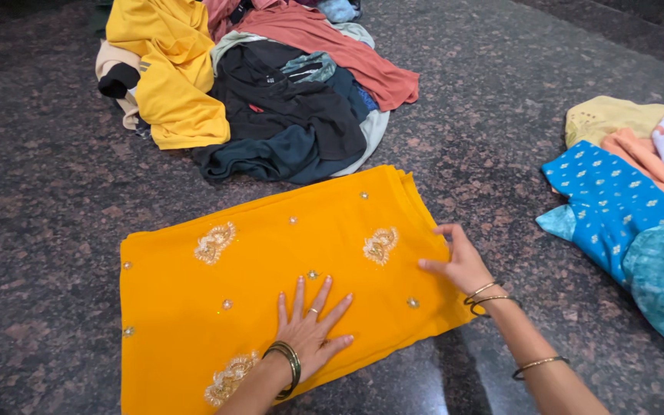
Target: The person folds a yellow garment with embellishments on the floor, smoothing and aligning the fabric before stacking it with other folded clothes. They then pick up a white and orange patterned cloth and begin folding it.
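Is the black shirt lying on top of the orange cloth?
No, the black shirt sits in the clothes pile on the dark stone floor, apart from the folded orange embroidered cloth.

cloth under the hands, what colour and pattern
Orange-yellow cloth with scattered small gold embroidered motifs, seen in the head view.

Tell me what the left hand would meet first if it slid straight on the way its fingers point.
The left hand lies flat on the orange embroidered cloth, fingers pointing away. Going on, it would likely cross a small embroidered motif, then the cloth's far edge, then the dark garment in the pile.
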